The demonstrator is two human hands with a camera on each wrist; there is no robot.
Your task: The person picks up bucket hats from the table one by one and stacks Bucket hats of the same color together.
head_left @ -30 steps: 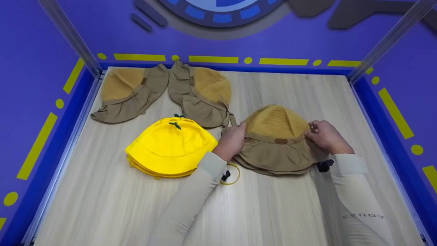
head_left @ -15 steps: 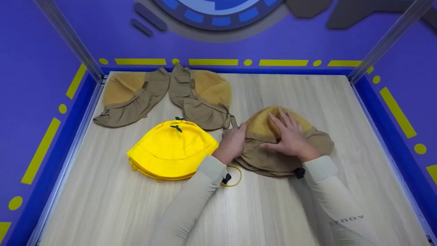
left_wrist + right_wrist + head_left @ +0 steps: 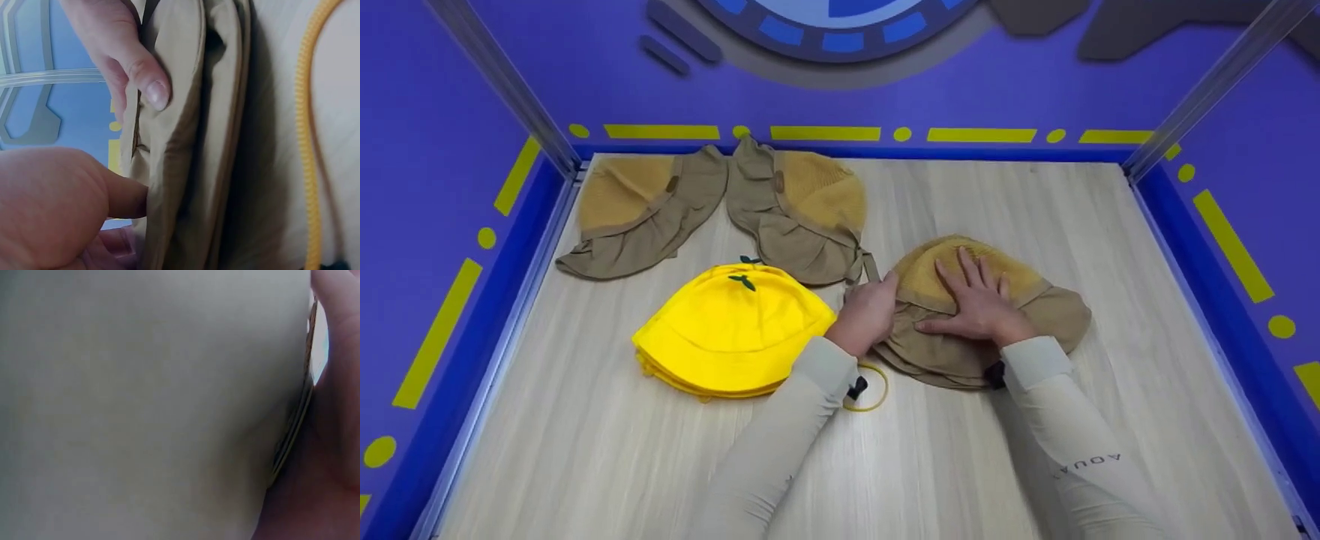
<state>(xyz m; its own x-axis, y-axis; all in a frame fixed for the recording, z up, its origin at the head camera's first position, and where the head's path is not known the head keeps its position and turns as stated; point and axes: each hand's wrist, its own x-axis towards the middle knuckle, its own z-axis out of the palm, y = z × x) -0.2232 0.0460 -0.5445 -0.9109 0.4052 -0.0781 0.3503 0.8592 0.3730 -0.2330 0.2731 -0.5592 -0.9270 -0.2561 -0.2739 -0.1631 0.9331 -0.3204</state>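
The head view is bright, the right wrist view dim, blurred.

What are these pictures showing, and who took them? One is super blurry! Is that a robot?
No robot here, just a person's two bare hands in long sleeves. The big picture comes from a camera on the person's head, looking down. The other two come from little cameras worn on each wrist, so things look very close.

On the wooden-looking table is a pile of yellow hats with green sprouts on top. Behind it lie a brown-and-tan hat and another beside it.

The left hand pinches the edge of a third brown-and-tan hat, while the right hand rests spread out on it. The blurry picture is from the right wrist; I can't tell what its pale part is.
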